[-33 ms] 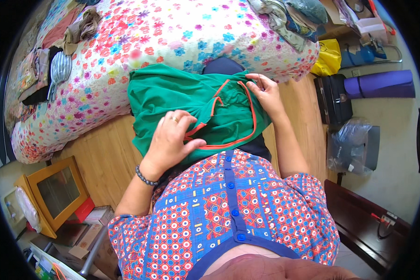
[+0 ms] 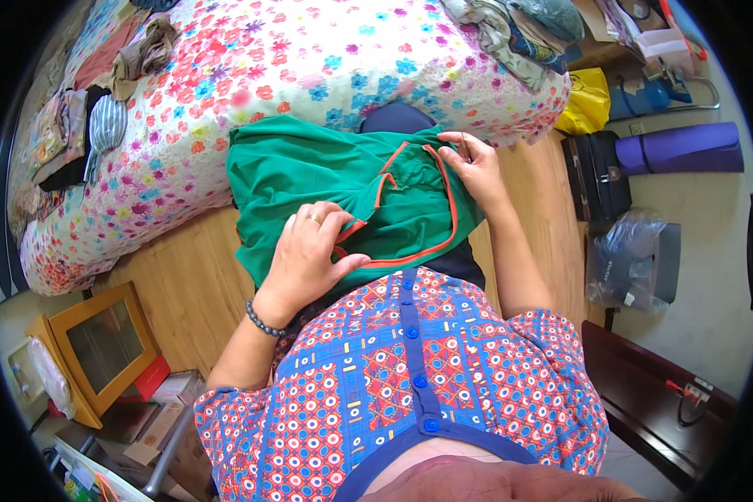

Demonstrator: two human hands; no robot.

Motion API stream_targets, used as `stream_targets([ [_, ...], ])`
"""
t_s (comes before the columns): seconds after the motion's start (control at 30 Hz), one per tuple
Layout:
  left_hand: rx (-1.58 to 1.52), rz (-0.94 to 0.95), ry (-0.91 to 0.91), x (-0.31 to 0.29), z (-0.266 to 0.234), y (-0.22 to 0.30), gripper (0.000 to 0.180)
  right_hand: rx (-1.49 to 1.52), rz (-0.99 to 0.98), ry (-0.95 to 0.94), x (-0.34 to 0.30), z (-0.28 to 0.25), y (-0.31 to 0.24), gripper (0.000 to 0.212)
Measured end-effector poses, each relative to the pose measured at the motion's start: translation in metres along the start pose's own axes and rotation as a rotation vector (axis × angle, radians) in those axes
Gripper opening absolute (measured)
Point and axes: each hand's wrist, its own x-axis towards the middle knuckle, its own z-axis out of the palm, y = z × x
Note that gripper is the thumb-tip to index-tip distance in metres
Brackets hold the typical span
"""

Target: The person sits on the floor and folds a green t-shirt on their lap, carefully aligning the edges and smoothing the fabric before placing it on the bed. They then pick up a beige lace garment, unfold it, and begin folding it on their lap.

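Cloth (image 2: 335,171), green, partly invisible beneath hands (image 2: 305,251)

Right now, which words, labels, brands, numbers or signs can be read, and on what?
None reads clearly.
Green cloth garment with orange trim: no lettering visible.
Clear crumpled plastic wrap: dark print, too small to read.
Black boxy case: pale tag, too small to read.

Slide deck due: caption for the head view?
Left hand on an orange-trimmed green garment, right hand at its far right edge, flowered bedspread beyond.
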Motion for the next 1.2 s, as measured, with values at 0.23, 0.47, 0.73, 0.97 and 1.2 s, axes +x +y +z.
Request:
stream_targets([
  [0.23, -0.002, -0.114, 0.124, -0.009, 0.016, -0.02, 0.013, -0.161, -0.041, -0.061, 0.002, 0.01, 0.009, 0.014],
  [0.47, -0.41, -0.444, 0.225, -0.008, 0.016, -0.042, 0.008, 0.167, -0.015, -0.04, 0.008, 0.009, 0.023, 0.011],
  [0.73, -0.581, -0.513, 0.202, 0.002, 0.01, -0.054, 0.013, 0.274, 0.1, -0.088, 0.008, 0.001, 0.005, 0.012],
  [0.97, -0.663, -0.518, 0.171, 0.001, 0.013, -0.066, 0.013, 0.341, 0.151, -0.1, 0.009, 0.0, 0.001, 0.013],
  [1.2, -0.866, -0.552, 0.142, -0.002, 0.009, -0.066, 0.013, 0.322, 0.199, -0.105, 0.008, -0.006, 0.006, 0.011],
])
